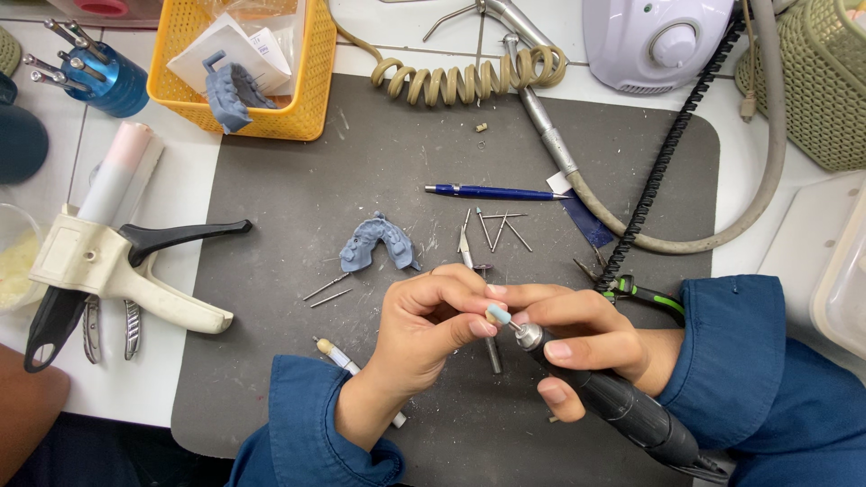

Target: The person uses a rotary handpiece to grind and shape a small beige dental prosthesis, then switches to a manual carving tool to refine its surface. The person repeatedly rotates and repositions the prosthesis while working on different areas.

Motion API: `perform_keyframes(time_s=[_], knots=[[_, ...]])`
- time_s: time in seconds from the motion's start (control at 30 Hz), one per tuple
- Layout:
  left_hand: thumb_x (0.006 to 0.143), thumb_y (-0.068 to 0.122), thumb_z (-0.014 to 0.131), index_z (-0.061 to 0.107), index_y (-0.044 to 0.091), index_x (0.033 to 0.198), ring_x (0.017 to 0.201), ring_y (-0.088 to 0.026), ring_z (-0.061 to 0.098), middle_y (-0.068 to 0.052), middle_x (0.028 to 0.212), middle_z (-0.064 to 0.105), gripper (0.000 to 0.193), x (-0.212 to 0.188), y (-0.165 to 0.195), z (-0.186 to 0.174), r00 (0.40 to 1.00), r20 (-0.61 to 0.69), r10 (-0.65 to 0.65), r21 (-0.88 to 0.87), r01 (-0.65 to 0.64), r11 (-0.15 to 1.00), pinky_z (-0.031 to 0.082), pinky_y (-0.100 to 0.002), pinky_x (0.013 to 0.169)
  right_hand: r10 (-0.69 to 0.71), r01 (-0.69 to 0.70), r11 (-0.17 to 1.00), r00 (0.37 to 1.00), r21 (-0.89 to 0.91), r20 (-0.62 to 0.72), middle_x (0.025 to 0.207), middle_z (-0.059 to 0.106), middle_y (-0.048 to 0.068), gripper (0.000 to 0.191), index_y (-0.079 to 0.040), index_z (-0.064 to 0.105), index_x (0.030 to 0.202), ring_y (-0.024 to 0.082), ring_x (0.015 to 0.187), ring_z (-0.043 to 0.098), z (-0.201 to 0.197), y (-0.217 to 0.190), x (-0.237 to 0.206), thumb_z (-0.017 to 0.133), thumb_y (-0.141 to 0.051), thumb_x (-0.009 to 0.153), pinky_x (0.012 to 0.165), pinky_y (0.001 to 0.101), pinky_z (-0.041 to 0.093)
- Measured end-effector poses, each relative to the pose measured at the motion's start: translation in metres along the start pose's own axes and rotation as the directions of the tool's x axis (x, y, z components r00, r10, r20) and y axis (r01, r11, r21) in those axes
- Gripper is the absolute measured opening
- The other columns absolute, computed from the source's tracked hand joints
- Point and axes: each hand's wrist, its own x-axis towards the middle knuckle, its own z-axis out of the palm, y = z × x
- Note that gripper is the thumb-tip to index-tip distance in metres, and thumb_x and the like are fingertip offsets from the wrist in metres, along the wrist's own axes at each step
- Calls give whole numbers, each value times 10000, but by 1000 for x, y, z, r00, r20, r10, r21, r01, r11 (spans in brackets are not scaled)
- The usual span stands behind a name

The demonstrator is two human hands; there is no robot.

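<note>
Working from the left of my view, a cream dispensing gun (pixel 108 271) with a black trigger lies on the white bench, a blue bur stand (pixel 101 74) and a yellow basket (pixel 311 86) holding a blue dental model behind it. On the dark grey mat (pixel 298 189) a second blue arch-shaped model (pixel 379 243) rests just above my hands, with thin pins beside it and a blue pen (pixel 492 191) further back. My left hand (pixel 428 329) is curled nearly closed, thumb and fingertips pinching something too small and too hidden for me to name. Touching that pinch is the pale blue polishing tip (pixel 498 315) of the black rotary handpiece (pixel 613 401), which my right hand (pixel 586 338) wraps firmly, index finger laid along the nose, the body running down to the lower right. The work sits at the centre of the mat, right where the two thumbs meet. To do this well I judge I should keep both hands braced together as they are, present the tip lightly and at a shallow angle, turn the piece rather than the tool, and keep the fingertips clear of the spinning tip. The white motor unit (pixel 654 41) stands at the back right, with its coiled cable.
</note>
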Motion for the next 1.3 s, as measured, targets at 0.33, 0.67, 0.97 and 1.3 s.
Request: perform_keyframes(time_s=[0.33,0.67,0.97,1.3], knots=[[964,-6,757,762,-2,1065,993,-162,700,-102,1106,713,101,-1,0,2,999,-9,-40,-19,39,999,589,-272,896,-11,11,1000,999,8,-41,1185,568,191,368,-84,466,1270,488,1186,687,4,3,-2,670,-132,966,1005,544,661],[957,-37,749,773,9,1084,1035,-173,696,-96,1131,704,137,-2,-8,3,997,-31,-76,-101,72,992,586,-299,954,-28,28,1000,999,3,16,1215,564,202,389,-101,463,1292,501,1235,642,0,3,-1,688,-135,976,1041,560,630],[966,-21,733,776,8,1090,1036,-183,691,-96,1134,679,134,-4,-15,8,987,-61,-145,-284,122,951,582,-299,963,-53,53,999,998,2,34,1204,579,214,382,-90,484,1271,504,1215,642,-1,7,-1,698,-142,959,1032,560,616],[977,4,735,771,6,1101,1038,-178,688,-84,1132,668,129,-5,-17,10,980,-72,-187,-353,151,923,591,-298,933,-31,32,999,997,21,-70,1169,596,236,379,-74,471,1259,484,1176,684,4,10,-6,689,-126,954,994,524,648]])
